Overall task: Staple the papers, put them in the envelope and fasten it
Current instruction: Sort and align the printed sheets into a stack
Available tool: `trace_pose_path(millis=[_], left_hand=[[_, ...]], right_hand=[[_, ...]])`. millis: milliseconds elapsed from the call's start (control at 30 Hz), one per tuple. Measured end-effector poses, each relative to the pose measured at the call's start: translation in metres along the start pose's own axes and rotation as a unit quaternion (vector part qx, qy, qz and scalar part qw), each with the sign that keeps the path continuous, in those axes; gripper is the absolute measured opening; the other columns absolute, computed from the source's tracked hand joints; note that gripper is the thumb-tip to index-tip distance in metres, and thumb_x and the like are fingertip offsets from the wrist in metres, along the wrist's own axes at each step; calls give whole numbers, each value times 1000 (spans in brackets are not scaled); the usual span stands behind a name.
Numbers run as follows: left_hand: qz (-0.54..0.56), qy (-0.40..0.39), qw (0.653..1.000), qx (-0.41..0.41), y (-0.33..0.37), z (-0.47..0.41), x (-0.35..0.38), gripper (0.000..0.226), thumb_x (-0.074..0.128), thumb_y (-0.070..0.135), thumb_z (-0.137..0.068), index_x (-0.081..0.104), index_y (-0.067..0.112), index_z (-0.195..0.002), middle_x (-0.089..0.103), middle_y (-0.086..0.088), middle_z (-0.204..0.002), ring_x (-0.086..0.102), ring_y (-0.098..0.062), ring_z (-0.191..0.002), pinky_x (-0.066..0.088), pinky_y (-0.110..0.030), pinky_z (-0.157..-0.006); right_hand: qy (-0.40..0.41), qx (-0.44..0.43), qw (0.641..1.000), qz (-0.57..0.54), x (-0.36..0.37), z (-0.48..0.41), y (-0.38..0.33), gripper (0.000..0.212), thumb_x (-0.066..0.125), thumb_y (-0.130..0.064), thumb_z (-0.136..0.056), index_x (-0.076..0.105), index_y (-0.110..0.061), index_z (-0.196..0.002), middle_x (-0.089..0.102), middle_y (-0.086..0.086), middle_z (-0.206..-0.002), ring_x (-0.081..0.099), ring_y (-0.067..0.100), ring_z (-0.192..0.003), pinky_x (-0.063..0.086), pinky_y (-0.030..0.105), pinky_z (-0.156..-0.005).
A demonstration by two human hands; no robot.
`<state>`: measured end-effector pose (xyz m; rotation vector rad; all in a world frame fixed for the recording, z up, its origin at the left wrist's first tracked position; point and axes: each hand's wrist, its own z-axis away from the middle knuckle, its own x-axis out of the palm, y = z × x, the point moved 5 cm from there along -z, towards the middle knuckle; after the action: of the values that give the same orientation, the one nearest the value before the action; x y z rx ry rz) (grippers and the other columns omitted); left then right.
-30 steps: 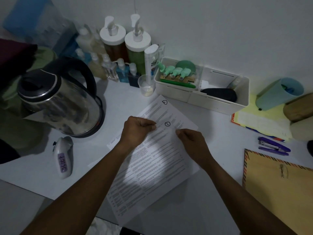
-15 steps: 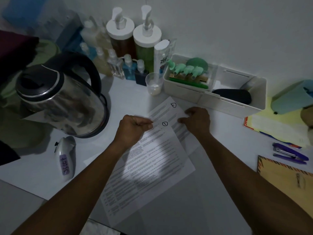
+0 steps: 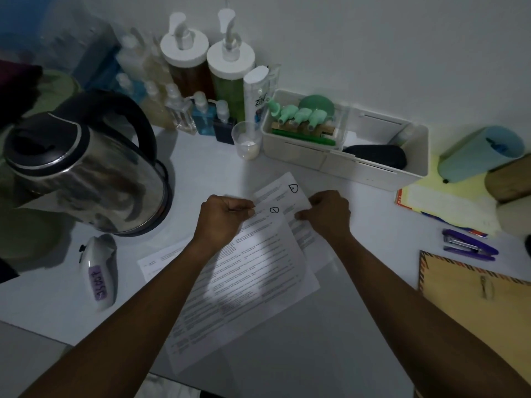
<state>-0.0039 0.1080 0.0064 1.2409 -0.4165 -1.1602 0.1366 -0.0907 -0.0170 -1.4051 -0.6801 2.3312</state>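
Printed white papers [image 3: 253, 271] lie fanned on the white table in front of me. The top sheet bears a circled 1; a sheet under it [image 3: 283, 191] sticks out toward the back with another circled mark. My left hand [image 3: 222, 216] pinches the top sheet's upper left edge. My right hand [image 3: 329, 212] grips the upper right edge of the lower sheet. A purple stapler [image 3: 468, 248] rests at the right. Just in front of it lies a brown envelope [image 3: 471, 300] with a striped border.
A steel kettle [image 3: 86, 168] stands at the left, a white thermometer [image 3: 100, 271] before it. Pump bottles [image 3: 207, 73] and small bottles line the wall. A white organiser box [image 3: 373, 165] sits behind the papers, a small plastic cup [image 3: 247, 139] beside it. Yellow papers [image 3: 448, 202] and a blue cup [image 3: 482, 153] are far right.
My right hand left the top sheet and moved back to the protruding lower sheet, then took hold of its edge. The left hand stays pinched on the top sheet.
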Motion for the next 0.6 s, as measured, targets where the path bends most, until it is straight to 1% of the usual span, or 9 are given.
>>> trace_pose_path(millis=[33, 100, 167, 233, 300, 367, 467, 533, 600], left_hand=[[-4, 0, 1000, 2, 0, 0, 1, 20, 79, 12, -81, 78, 12, -101, 77, 1, -97, 71, -8, -91, 53, -22, -93], [-8, 2, 1000, 1, -1, 2, 2, 19, 79, 13, -81, 78, 13, -100, 77, 2, -96, 71, -7, -88, 54, -23, -90], [-2, 5, 1000, 0, 1, 3, 2, 20, 79, 14, -81, 78, 14, -101, 76, 1, -100, 72, -9, -89, 54, -23, -90], [12, 2, 1000, 4, 4, 4, 3, 19, 79, 13, -81, 78, 16, -100, 75, 1, -105, 71, -13, -95, 53, -26, -95], [25, -5, 1000, 12, 10, 6, 5, 17, 79, 11, -81, 78, 15, -97, 73, 1, -113, 68, -10, -103, 49, -28, -102], [40, -10, 999, 18, 15, 5, 7, 14, 79, 10, -80, 79, 15, -93, 68, 2, -122, 64, -7, -110, 45, -25, -105], [69, -30, 997, 16, 24, 4, 14, 16, 79, 9, -80, 78, 15, -95, 59, 8, -131, 59, -3, -115, 40, -8, -95], [88, -43, 995, 14, 28, 4, 19, 20, 78, 8, -80, 77, 10, -100, 57, 10, -132, 58, 1, -114, 40, -2, -89], [99, -45, 994, 12, 32, 3, 23, 21, 78, 8, -80, 77, 9, -101, 59, 8, -133, 59, 1, -113, 41, -7, -92]], right_hand=[[-15, 2, 1000, 1, 1, 1, 0, 45, 93, -25, -61, 76, -6, -98, 75, 7, -94, 65, 16, -78, 53, 28, -70], [-27, -6, 999, -24, 1, 4, 0, 34, 90, -23, -67, 76, -5, -92, 73, 6, -89, 65, 18, -77, 58, 35, -75], [-23, -21, 997, -67, 1, 7, 3, 21, 82, -25, -79, 77, -8, -90, 75, 6, -87, 70, 21, -78, 59, 40, -79], [-32, -32, 994, -97, -2, 11, 7, 14, 72, -26, -88, 76, -13, -89, 76, 4, -85, 71, 21, -79, 60, 42, -79], [-48, -56, 987, -143, -5, 16, 10, 10, 68, -22, -92, 76, -17, -92, 77, -1, -87, 73, 18, -81, 61, 42, -80], [-59, -79, 970, -224, -9, 25, 12, 17, 65, -13, -94, 78, -24, -97, 78, -6, -92, 75, 15, -87, 61, 39, -83], [-67, -78, 947, -304, -12, 40, 16, 23, 61, -9, -97, 78, -22, -104, 79, -3, -98, 74, 18, -95, 60, 35, -86], [-91, -60, 938, -329, -14, 50, 17, 22, 58, -14, -99, 76, -17, -109, 78, 4, -100, 74, 23, -93, 61, 34, -79], [-123, -39, 925, -358, -15, 58, 18, 23, 56, -19, -101, 75, -15, -112, 77, 10, -102, 73, 22, -87, 58, 26, -69]])
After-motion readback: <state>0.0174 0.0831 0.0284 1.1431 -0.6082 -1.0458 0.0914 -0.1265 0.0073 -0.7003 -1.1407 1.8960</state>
